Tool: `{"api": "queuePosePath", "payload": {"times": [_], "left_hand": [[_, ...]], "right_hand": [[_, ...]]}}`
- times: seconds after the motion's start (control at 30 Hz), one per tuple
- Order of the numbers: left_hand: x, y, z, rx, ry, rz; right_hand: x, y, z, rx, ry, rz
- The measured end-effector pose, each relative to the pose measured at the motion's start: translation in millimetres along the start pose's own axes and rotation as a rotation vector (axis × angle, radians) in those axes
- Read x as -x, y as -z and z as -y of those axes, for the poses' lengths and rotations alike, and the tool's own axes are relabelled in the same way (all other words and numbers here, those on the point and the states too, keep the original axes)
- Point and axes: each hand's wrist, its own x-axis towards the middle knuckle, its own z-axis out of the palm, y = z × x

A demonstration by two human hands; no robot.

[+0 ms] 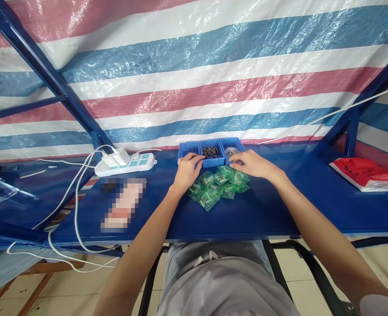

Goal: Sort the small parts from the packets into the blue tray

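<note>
Three blue plastic bins (209, 163) stand side by side at the back of the table. My left hand (187, 169) is over the front of the left bin, its fingertips reaching the edge of the middle bin with the thumb held apart. Small dark and metallic parts (210, 151) lie in that middle bin. At the right bin, my right hand (254, 163) has its fingers bent over the front rim, near pale, clear small pieces (232, 150). Nothing shows in either hand. Just in front spreads a pile of small green bags (210, 195) with thin metallic pieces inside.
A white power strip (126, 164) with plugged-in chargers and white cables lies to the left. Nearer me is a blurred-out pinkish item (124, 204). A red and white package (364, 174) rests at the right. Behind hangs a striped sheet (213, 96) between blue metal frames.
</note>
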Motion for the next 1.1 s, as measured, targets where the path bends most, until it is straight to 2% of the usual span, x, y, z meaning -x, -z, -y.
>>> {"api": "queuePosePath", "payload": {"times": [0.1, 0.17, 0.27, 0.4, 0.53, 0.7, 0.9, 1.1], "left_hand": [[4.7, 8.9, -15.0, -0.009, -0.076, -0.003], [8.9, 14.0, -27.9, 0.083, -0.173, 0.128], [14.5, 14.2, -42.5, 0.162, -0.276, 0.349], [18.2, 6.6, -45.5, 0.126, -0.284, 0.47], [18.0, 5.6, -41.2, 0.077, -0.271, 0.472], [17.1, 9.5, -40.5, -0.006, -0.243, 0.464], [17.7, 13.8, -45.1, -0.018, -0.225, 0.438], [19.7, 14.4, -53.6, 0.061, -0.27, 0.494]], "right_hand": [[-0.1, -0.8, 1.0, -0.023, 0.103, 0.052], [0.4, -3.2, 0.7, -0.027, 0.141, 0.109], [3.5, -4.5, -1.9, -0.041, 0.092, 0.157], [9.4, 0.6, -5.6, -0.042, -0.038, 0.175], [10.5, 7.3, -10.0, -0.012, -0.137, 0.217], [6.9, 10.4, -18.4, 0.007, -0.131, 0.191], [0.8, 1.5, -13.7, 0.019, -0.097, 0.032], [-7.6, -14.8, 2.0, 0.047, -0.02, -0.082]]}}
